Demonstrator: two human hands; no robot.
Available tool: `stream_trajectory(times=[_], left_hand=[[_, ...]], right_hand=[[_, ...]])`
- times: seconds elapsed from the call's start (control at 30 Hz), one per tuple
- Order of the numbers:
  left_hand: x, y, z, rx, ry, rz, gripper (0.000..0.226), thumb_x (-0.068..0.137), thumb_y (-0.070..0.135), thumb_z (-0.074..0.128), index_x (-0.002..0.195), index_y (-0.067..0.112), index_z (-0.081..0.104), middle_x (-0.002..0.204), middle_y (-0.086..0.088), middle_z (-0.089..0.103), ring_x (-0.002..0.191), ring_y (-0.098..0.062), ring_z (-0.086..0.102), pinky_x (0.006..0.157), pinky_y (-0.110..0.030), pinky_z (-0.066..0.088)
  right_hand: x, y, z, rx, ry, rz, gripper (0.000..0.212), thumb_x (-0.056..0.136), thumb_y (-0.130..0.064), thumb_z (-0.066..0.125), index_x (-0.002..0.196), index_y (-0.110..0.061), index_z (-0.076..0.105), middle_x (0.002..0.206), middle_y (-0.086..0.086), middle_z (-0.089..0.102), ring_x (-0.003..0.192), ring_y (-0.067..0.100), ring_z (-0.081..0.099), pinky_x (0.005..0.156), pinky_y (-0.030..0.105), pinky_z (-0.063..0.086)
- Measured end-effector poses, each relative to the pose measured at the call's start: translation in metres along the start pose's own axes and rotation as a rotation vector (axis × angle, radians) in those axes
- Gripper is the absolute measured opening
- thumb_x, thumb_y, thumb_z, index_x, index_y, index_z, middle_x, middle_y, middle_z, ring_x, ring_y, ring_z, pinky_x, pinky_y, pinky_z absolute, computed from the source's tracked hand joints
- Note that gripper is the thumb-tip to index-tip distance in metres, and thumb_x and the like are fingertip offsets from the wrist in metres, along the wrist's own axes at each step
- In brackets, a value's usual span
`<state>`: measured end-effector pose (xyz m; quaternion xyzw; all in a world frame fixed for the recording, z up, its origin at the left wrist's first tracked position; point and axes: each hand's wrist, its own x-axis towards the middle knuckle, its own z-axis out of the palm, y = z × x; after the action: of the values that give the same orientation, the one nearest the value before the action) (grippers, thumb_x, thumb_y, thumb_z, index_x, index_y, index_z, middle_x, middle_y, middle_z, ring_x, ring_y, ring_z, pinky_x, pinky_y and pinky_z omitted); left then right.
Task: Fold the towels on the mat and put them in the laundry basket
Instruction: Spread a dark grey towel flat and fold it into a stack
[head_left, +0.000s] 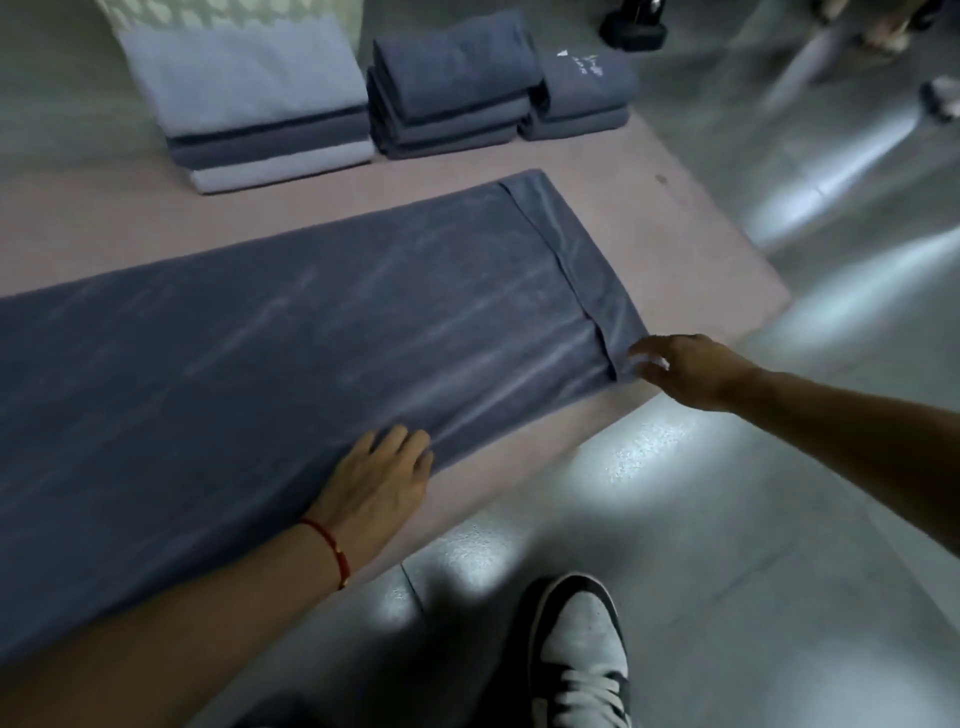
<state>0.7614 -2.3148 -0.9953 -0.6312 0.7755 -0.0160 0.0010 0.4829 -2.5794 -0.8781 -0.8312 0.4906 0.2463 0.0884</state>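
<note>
Towel, long and dark grey, lies spread flat along a pink mat on a grey floor, its far right end folded back on itself in a narrow band. The left hand, a red cord bracelet on its wrist, presses palm down with relaxed fingers on the towel's near edge. The right hand reaches to the towel's near right corner, fingertips at the cloth; motion blur hides whether they pinch it or only touch it. At the far side of the mat sit three stacks of folded towels: a light and dark grey stack, a dark grey stack beside it, and a smaller dark stack touching that one. A black-and-grey sneaker stands on the floor near the mat's edge.
</note>
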Motion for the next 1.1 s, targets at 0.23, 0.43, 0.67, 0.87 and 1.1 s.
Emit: stream_trajectory(times=[0.23,0.43,0.67,0.87,1.1], left_hand=[[0.003,-0.004,-0.003,0.071,-0.048,0.070,0.027,0.058,0.000,0.084,0.072,0.010,0.063,0.079,-0.009,0.052,0.069,-0.029,0.048,0.061,-0.042,0.040],[0.016,0.010,-0.002,0.020,-0.159,-0.001,0.034,0.050,-0.003,0.084,0.074,0.009,0.064,0.079,-0.009,0.055,0.065,-0.028,0.051,0.063,-0.043,0.044],[0.033,0.031,-0.005,-0.369,-0.092,-0.013,0.013,0.075,0.032,0.044,0.066,0.023,0.043,0.075,0.008,0.042,0.066,-0.013,0.046,0.056,-0.030,0.040],[0.004,0.021,0.001,-0.297,-0.036,-0.162,0.026,0.090,0.034,0.045,0.105,0.023,0.063,0.119,0.002,0.055,0.104,-0.023,0.055,0.085,-0.043,0.045],[-0.122,-0.038,0.019,-0.141,-0.282,-0.604,0.059,0.100,0.050,0.021,0.158,0.041,0.018,0.168,-0.004,0.008,0.151,-0.039,0.016,0.109,-0.075,0.017]], right_hand=[[0.062,0.012,0.062,0.487,0.185,0.590,0.026,0.101,-0.023,0.055,0.108,0.002,0.059,0.106,0.020,0.061,0.098,0.039,0.062,0.085,0.042,0.055],[0.083,0.019,0.083,0.760,0.347,0.728,0.025,0.092,-0.021,0.063,0.111,-0.006,0.058,0.105,0.013,0.061,0.090,0.035,0.062,0.090,0.044,0.055],[0.081,0.063,0.088,0.833,0.453,0.659,0.021,0.089,-0.011,0.065,0.110,-0.011,0.067,0.113,0.012,0.068,0.092,0.029,0.066,0.088,0.041,0.058],[0.067,-0.004,0.092,0.208,0.351,0.162,0.056,0.105,-0.051,0.033,0.155,-0.033,0.018,0.166,0.012,0.005,0.151,0.042,0.010,0.115,0.068,0.012],[0.055,-0.101,0.087,0.021,0.203,-0.156,0.071,0.098,-0.063,0.006,0.161,-0.033,-0.005,0.168,0.009,-0.015,0.153,0.042,-0.011,0.116,0.073,-0.002]])
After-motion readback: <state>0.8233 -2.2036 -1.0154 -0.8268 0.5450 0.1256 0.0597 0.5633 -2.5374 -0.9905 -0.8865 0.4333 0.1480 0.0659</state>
